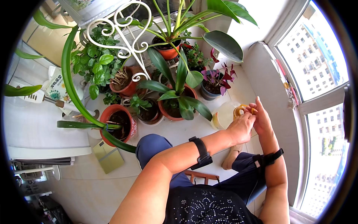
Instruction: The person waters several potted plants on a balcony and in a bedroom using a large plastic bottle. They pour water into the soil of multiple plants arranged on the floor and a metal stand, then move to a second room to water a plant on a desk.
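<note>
My left hand [241,129] reaches across in front of me, its curled fingers meeting the fingers of my right hand [262,119]. The right hand is raised, with one finger pointing up. An orange-yellow looped item [238,111] shows beside the fingertips, and a bit of the same colour appears between them. Whether it is gripped, and by which hand, is unclear. Just left of the hands, a clear plastic container [223,113] with a yellow-edged band stands on the floor. Behind it is a dark pot [210,94] with a purple-leaved plant.
Potted plants crowd the floor ahead, including a broad-leaved one in a terracotta-coloured pot [193,92] and a red pot [131,127] with long strap leaves. A white scrolled metal stand [123,36] rises there. A flat greenish-gold square [108,156] lies left; windows [313,56] line the right.
</note>
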Demonstrator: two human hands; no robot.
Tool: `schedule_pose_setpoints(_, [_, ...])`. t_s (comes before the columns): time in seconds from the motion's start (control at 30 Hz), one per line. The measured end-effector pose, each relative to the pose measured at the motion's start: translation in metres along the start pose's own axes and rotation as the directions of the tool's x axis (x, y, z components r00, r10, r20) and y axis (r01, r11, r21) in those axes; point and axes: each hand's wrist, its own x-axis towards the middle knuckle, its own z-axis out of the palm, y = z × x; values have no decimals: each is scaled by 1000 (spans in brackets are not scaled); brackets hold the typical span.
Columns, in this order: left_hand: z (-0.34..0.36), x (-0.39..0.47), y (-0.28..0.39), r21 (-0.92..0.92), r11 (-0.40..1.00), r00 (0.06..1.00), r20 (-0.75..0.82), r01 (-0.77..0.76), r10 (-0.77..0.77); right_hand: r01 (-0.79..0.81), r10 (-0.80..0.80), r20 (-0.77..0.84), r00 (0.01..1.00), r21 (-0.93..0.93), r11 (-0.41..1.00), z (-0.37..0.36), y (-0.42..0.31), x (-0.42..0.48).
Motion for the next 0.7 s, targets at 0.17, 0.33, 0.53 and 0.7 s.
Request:
schedule_pose_setpoints(0.17, [-5,-10,-8,85,995,998,34,53,-56,79,-94,-48,994,-259,963,7,-4,0])
schedule_pose_setpoints(0.33, [-13,-27,-8,101,987,984,110,127,-138,81,-102,-48,994,-325,942,9,-2,-6])
schedule_pose_setpoints(0.53, [-22,-36,-11,115,978,978,101,173,-185,98,-116,-28,993,-362,927,8,2,-5])
schedule_pose_setpoints(0.7, [-14,-30,-19,47,976,975,54,214,-217,103,-117,-18,993,-348,932,8,4,-4])
